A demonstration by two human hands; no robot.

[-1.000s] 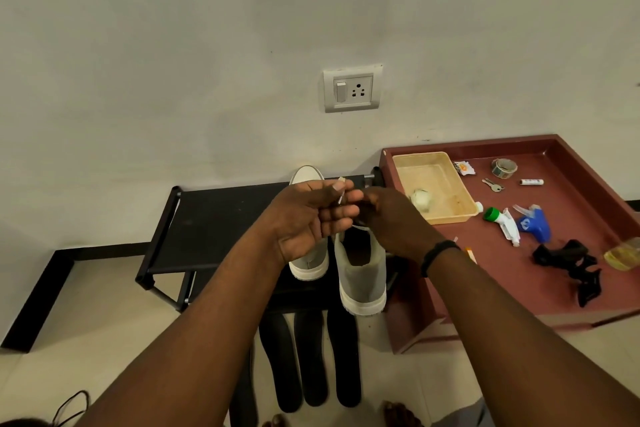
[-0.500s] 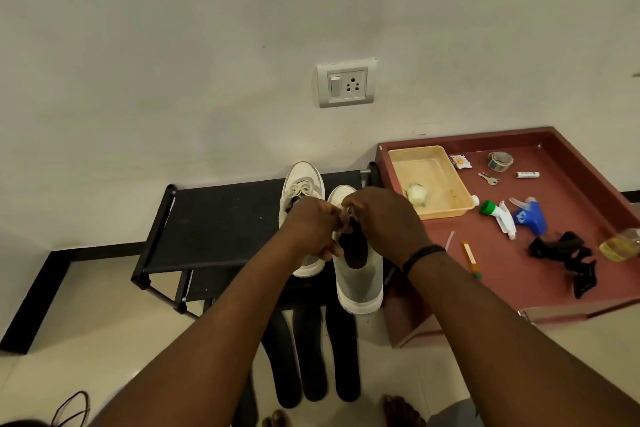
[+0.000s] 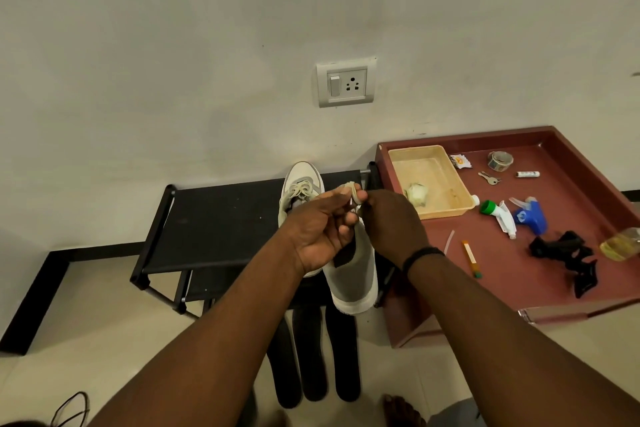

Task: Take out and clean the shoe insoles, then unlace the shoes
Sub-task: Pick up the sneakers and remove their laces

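Note:
Two pale grey shoes stand on a black shoe rack (image 3: pixel 214 218). The left shoe (image 3: pixel 300 184) is still laced, with its bow showing. The right shoe (image 3: pixel 356 274) points its heel toward me and its dark inside is open. Both hands meet above its tongue. My left hand (image 3: pixel 322 232) pinches a pale lace (image 3: pixel 351 189) between thumb and fingers. My right hand (image 3: pixel 391 222) has its fingers curled at the same lace, fingertips hidden. Several black insoles (image 3: pixel 311 357) lean against the rack's front on the floor.
A maroon tray table (image 3: pixel 519 263) at the right holds a yellow plastic tub (image 3: pixel 431 180) with a crumpled cloth (image 3: pixel 415 194), a blue spray head (image 3: pixel 530 218), keys, tape, black clips and a pen. A wall socket (image 3: pixel 346 81) is above. A black cable (image 3: pixel 72 409) lies bottom left.
Both hands dropped to the right shoe's eyelets half a second ago, then rose slightly again with the lace pinched. The left shoe's laces came into view.

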